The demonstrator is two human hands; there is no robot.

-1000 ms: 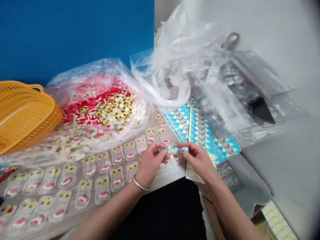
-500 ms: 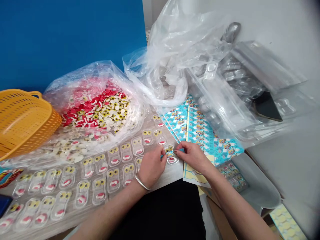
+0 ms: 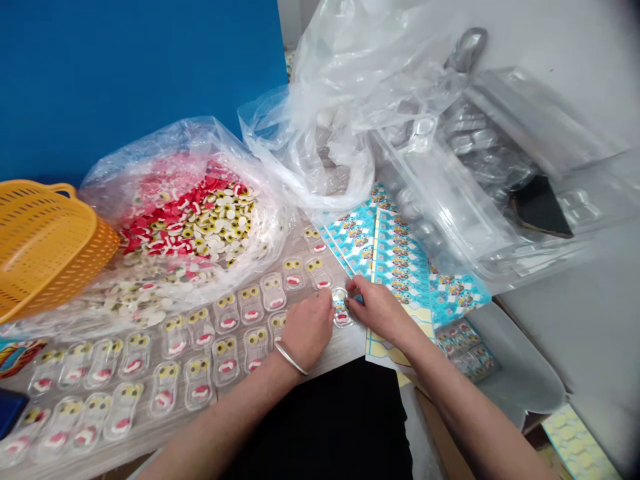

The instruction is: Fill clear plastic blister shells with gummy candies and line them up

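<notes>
My left hand [image 3: 306, 328] and my right hand [image 3: 376, 308] meet at the table's front edge, both pinched on one small clear blister pack [image 3: 341, 309] with yellow eyes and a red mouth piece inside. The pack rests low on the table, at the right end of rows of similar filled blister packs [image 3: 200, 333]. A blue sticker appears to lie on it, partly hidden by my fingertips. A silver bangle circles my left wrist. Blue printed sticker sheets [image 3: 400, 257] lie just right of my right hand.
An open plastic bag of red, white and yellow pieces [image 3: 195, 217] sits behind the rows. An orange basket [image 3: 45, 243] stands at the far left. Crumpled clear bags [image 3: 340, 127] and stacked clear blister trays [image 3: 480, 173] fill the right. A grey tray [image 3: 515, 380] holds finished packs.
Both hands have lowered the blister pack from just above the table down onto it, moving slightly left and away. The view shifted a little to the right.
</notes>
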